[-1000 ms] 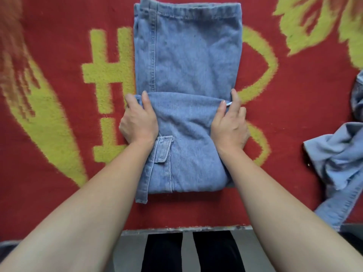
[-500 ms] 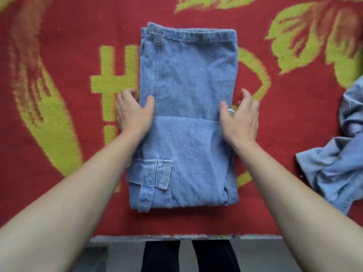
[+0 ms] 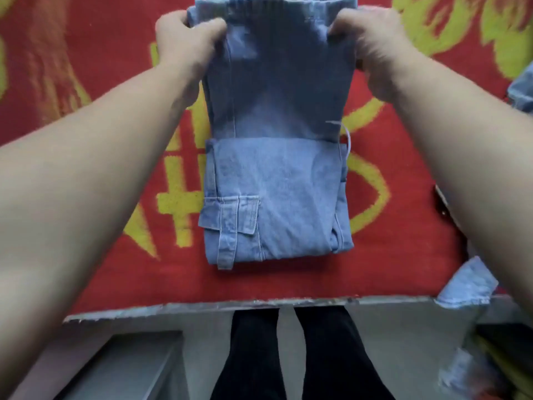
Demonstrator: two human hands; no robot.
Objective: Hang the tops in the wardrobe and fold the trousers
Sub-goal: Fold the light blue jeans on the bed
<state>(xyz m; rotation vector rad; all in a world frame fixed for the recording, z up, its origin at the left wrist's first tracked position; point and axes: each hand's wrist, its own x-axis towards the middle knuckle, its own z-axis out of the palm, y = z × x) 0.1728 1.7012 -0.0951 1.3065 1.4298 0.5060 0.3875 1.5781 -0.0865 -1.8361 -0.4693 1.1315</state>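
Light blue denim trousers (image 3: 277, 180) lie part-folded on a red and yellow blanket (image 3: 109, 116). The near half is folded flat with a cargo pocket on its left side. My left hand (image 3: 187, 41) grips the far left corner of the elastic waistband. My right hand (image 3: 372, 44) grips the far right corner. That far end is lifted off the blanket, and a white drawstring hangs at the right edge.
Another pale denim garment (image 3: 467, 284) hangs over the blanket's right edge, with more of it at the far right (image 3: 522, 90). The surface's near edge (image 3: 230, 307) runs across below the trousers. My dark-trousered legs (image 3: 288, 356) stand on grey floor beneath.
Both hands left the middle fold, moved out to the far waistband corners and gripped them. The far end now lifts off the blanket.
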